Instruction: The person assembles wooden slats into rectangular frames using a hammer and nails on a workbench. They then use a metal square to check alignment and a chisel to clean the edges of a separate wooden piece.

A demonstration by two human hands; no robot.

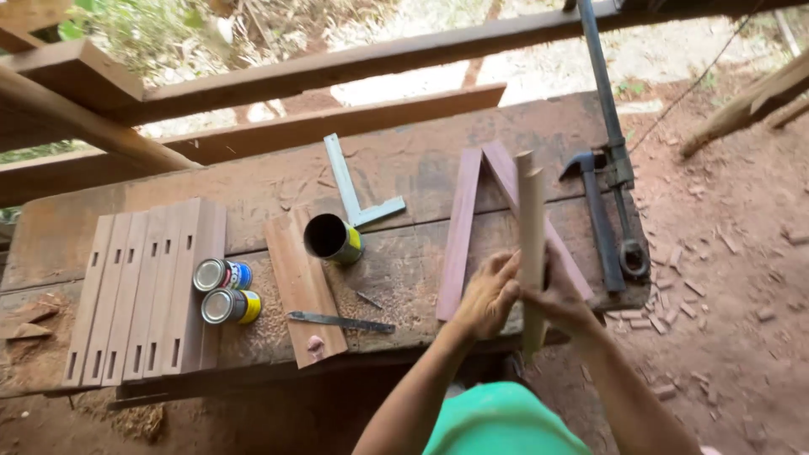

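My left hand (489,295) and my right hand (560,299) both grip a pale, narrow wooden stick (531,227), held upright over the front edge of a worn wooden workbench (253,190). The stick's lower end pokes out below my hands. Behind the stick, two reddish-brown wooden slats (462,227) lie on the bench, leaning together in an inverted V.
A row of mortised slats (143,286) lies at the left, with two closed tins (223,291) on it. An open can (331,238), a metal try square (352,187), a flat board (303,286), a chisel (341,321) and a hammer with a bar clamp (607,194) lie around.
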